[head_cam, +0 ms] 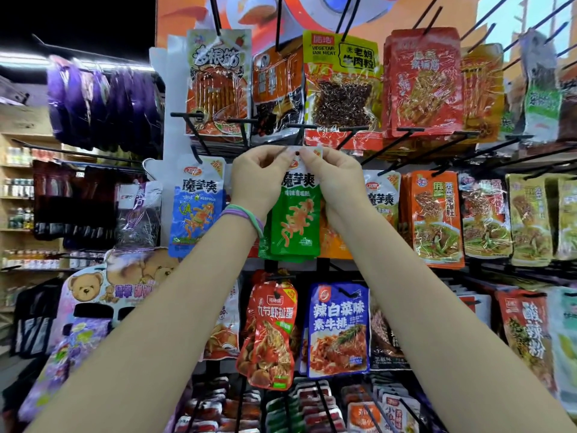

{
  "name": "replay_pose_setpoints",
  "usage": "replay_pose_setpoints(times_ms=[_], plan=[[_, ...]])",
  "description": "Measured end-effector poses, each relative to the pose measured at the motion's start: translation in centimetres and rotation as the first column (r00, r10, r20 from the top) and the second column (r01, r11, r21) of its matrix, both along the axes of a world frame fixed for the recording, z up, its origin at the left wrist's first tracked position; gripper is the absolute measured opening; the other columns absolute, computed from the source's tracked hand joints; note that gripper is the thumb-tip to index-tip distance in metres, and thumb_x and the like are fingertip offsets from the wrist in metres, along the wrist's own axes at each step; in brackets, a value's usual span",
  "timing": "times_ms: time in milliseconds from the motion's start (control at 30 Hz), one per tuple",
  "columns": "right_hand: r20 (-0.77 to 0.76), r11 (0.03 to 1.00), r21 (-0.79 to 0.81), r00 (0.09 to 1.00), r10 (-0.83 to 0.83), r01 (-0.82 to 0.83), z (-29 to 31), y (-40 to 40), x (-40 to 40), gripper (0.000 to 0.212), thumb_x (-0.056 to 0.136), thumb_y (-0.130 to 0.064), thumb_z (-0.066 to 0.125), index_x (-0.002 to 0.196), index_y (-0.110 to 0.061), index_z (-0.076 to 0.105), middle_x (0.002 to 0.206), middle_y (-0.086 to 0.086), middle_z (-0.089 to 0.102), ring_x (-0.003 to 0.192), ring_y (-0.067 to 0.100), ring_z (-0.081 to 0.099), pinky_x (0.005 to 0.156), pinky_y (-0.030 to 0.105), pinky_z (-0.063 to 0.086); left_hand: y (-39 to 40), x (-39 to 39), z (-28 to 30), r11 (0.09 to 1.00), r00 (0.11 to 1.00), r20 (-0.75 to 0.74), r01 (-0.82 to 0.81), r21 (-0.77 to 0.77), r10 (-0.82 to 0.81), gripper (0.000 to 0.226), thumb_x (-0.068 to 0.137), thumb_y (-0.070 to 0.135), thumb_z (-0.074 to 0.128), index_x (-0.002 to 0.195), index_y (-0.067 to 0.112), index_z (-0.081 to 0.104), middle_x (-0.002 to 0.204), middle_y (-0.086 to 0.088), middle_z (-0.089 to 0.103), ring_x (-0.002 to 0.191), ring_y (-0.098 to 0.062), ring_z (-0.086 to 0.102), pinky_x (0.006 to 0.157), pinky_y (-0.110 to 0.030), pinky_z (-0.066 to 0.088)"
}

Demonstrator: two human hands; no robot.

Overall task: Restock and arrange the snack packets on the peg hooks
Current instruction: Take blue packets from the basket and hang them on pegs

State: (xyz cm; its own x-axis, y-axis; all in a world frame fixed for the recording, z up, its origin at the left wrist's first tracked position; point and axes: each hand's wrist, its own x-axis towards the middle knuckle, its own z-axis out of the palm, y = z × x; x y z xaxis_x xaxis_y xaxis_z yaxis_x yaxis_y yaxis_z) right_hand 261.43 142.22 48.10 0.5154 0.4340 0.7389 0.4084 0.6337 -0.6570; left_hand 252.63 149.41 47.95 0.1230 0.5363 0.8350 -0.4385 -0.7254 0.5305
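Your left hand (260,179) and right hand (332,176) pinch the green packet's (295,220) top at 12 o'clock of centre; miss the hook and it drops.

green packet (295,226) — orange squiggle, blue packet (195,214), purple wristbands (246,215)

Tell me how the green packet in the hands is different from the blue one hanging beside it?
The green packet is pinched at its top by the left hand and right hand; the blue packet hangs untouched. One is green below its white top, the other blue. Both show the same big characters and an orange squiggly picture.
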Motion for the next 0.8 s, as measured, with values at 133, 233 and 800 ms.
replay_pose_setpoints(times_ms=[133, 233, 800], plan=[[-0.027, 0.999, -0.019, 0.999, -0.027, 0.026, 0.3, 0.3, 0.2, 0.015, 0.082, -0.033, 0.074, 0.077, -0.019, 0.077, 0.103, 0.019, 0.074, 0.11, 0.042, 0.065, 0.1, 0.06, 0.05, -0.1, -0.1, 0.2, 1.0, 1.0, -0.007, -0.009, -0.007, 0.009, 0.022, 0.095, 0.015, 0.071, 0.077, 0.027, 0.068, 0.077, 0.003, 0.068, 0.082, -0.015, 0.064, 0.084, -0.034, 0.057], [-0.011, 0.996, -0.069, 0.998, -0.055, 0.054, 0.4, 0.4, 0.3, 0.016, 0.084, -0.028, 0.071, 0.074, -0.018, 0.077, 0.094, 0.013, 0.074, 0.103, 0.035, 0.067, 0.098, 0.057, 0.052, -0.1, -0.1, 0.2, 0.998, 0.997, -0.052, -0.056, -0.011, 0.056, 0.023, 0.095, 0.015, 0.071, 0.075, 0.025, 0.068, 0.074, 0.002, 0.067, 0.08, -0.017, 0.062, 0.079, -0.037, 0.057], [0.805, 0.414, 0.307, -0.002, -0.593, 0.857, -4.5, -0.4, 3.1, 0.068, 0.096, -0.052, 0.058, 0.152, -0.017, 0.042, 0.156, 0.007, 0.042, 0.145, 0.028, 0.035, 0.115, 0.055, 0.026, 2.3, -3.6, -2.4, 0.32, 0.214, -0.259, -0.335, 0.886, 0.942, 0.074, 0.101, 0.055, 0.05, 0.161, 0.027, 0.018, 0.171, -0.003, 0.01, 0.157, -0.023, 0.009, 0.121, -0.051, 0.021]])
